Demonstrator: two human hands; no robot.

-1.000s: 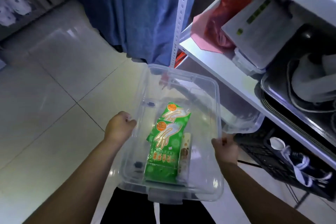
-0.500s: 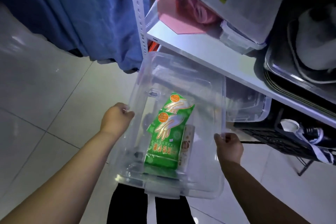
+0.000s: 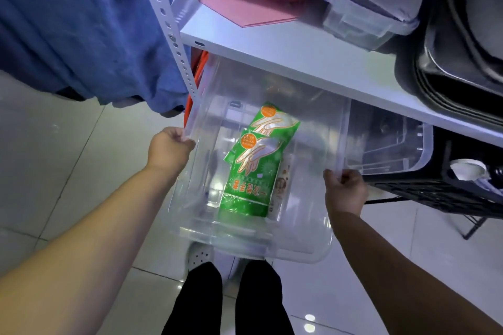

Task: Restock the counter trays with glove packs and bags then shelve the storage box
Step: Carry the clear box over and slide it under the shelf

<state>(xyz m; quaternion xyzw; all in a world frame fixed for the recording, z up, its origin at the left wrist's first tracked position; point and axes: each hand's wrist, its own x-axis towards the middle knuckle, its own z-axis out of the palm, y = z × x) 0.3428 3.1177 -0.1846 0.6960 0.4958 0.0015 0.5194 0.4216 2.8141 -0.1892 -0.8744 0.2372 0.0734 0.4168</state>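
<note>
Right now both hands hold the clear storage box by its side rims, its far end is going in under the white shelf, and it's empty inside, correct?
Not empty. The head view shows green glove packs lying in the clear storage box. The rest stands: the left hand and right hand hold its side rims, and its far end is under the white shelf.

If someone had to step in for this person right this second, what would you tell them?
Left hand: gripping the left rim of the clear storage box.
Right hand: gripping the right rim.
The box is held in the air, its far end already under the white shelf, beside another clear bin.
Inside: green glove packs and a slim packet next to them.
Left: slide the box fully in and let go. The counter trays are out of view, so restocking can't be confirmed.
</note>
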